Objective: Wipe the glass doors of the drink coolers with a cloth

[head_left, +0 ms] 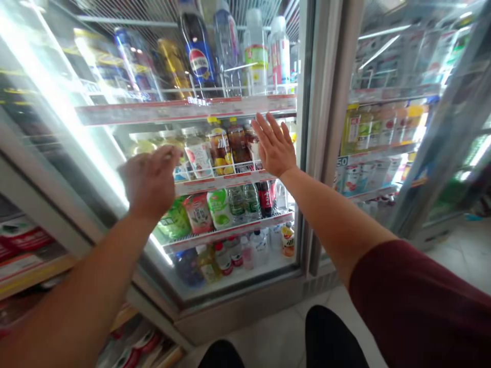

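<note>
My right hand [274,145] is raised in front of the cooler's second shelf, fingers stretched and spread, with nothing in it. It partly covers bottles at the right end of that row; whether it touches anything is unclear. My left hand [151,179] hovers at the left of the same row, smeared by motion, its fingers seemingly bent. Near it stand a white-labelled bottle [197,153] and a yellow-capped tea bottle [220,148] with lemons on its label. Another dark bottle [238,140] with a yellow cap stands just left of my right hand.
The top shelf holds a Pepsi bottle [197,51] and other large bottles. Green and pink pouches [197,212] stand on the shelf below my hands, and small bottles [224,258] at the bottom. A metal door frame [324,128] borders the right; packaged goods [23,235] sit at left.
</note>
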Demonstrator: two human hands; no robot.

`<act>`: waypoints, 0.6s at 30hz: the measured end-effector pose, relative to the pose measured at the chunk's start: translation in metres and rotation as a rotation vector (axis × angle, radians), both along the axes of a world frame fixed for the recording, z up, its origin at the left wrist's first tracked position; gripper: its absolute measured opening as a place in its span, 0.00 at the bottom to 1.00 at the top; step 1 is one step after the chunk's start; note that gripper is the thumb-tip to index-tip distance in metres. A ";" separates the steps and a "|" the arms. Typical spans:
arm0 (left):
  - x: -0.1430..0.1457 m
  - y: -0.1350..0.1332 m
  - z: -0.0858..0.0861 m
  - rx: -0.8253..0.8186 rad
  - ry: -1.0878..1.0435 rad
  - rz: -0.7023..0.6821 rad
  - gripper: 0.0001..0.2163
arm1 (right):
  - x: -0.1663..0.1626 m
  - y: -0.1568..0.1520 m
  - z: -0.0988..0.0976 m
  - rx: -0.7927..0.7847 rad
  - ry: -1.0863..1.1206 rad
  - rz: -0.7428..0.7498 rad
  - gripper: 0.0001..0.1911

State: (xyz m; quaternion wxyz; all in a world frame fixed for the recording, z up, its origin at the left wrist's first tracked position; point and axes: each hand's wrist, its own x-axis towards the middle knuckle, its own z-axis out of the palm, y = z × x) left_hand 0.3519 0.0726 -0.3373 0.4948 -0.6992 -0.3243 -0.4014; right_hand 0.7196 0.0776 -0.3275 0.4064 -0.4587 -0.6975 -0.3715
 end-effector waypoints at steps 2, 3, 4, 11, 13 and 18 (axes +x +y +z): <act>-0.007 -0.003 -0.032 -0.053 0.085 0.005 0.20 | 0.000 0.001 0.000 0.003 0.001 0.013 0.39; -0.012 -0.004 -0.038 -0.105 0.121 0.011 0.19 | 0.000 0.001 0.000 0.006 0.001 0.014 0.39; -0.017 -0.004 -0.035 -0.150 0.136 0.019 0.19 | 0.000 0.001 0.000 0.007 0.000 0.011 0.39; -0.040 -0.001 0.031 -0.086 -0.216 0.083 0.27 | -0.001 -0.004 0.000 -0.004 -0.005 -0.019 0.38; -0.042 -0.005 -0.001 -0.114 -0.267 0.084 0.27 | -0.001 -0.005 0.001 -0.013 -0.004 -0.018 0.39; -0.059 -0.012 -0.073 -0.313 -0.198 0.069 0.21 | -0.001 -0.003 0.001 -0.010 0.003 0.006 0.39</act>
